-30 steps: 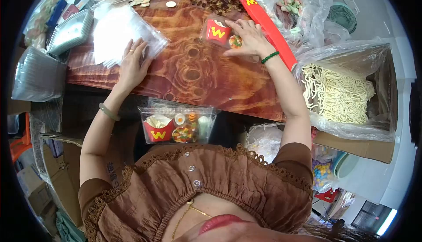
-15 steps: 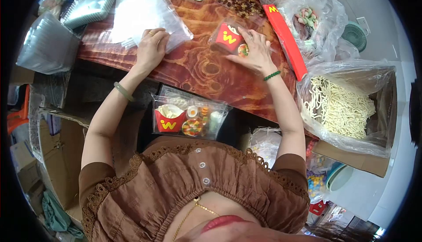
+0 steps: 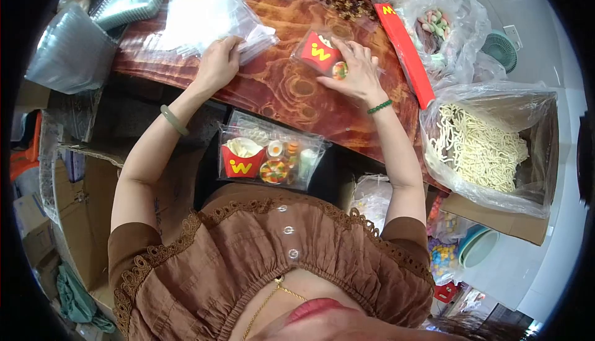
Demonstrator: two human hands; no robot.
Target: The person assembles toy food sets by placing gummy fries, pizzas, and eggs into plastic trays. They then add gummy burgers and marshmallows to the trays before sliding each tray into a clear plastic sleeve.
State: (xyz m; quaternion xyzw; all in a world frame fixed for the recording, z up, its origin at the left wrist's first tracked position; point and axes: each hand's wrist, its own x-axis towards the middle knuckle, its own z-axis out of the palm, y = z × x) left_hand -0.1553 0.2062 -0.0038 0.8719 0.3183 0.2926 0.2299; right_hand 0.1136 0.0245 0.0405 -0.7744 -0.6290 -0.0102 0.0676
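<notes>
My left hand [image 3: 220,62] is closed, fingers curled at the near edge of a stack of clear plastic bags [image 3: 201,16]; its fingertips are partly hidden. My right hand [image 3: 356,71] grips a small clear packet [image 3: 304,56] on the table, thumb to the left and fingers over the top. Inside that packet show a red fries carton with a yellow mark [image 3: 320,53] and a round multicoloured piece [image 3: 339,70]. Closer to my body, a larger clear pack [image 3: 269,158] holds another red carton with pale pieces, an egg-like piece, a colourful disc and orange pieces.
Clear plastic trays [image 3: 71,50] are stacked at the left edge of the wooden table [image 3: 273,96]. A long red strip [image 3: 406,56] lies along the right side. Beyond it are a bag of pastel twists [image 3: 434,25] and a lined carton of pale noodle-like strands [image 3: 480,149]. Brown bits [image 3: 344,3] lie at the back.
The view has shifted slightly. Against the table, my right hand and the small packet have come a little nearer to my body. My left hand has also drawn slightly nearer, still at the bags.
</notes>
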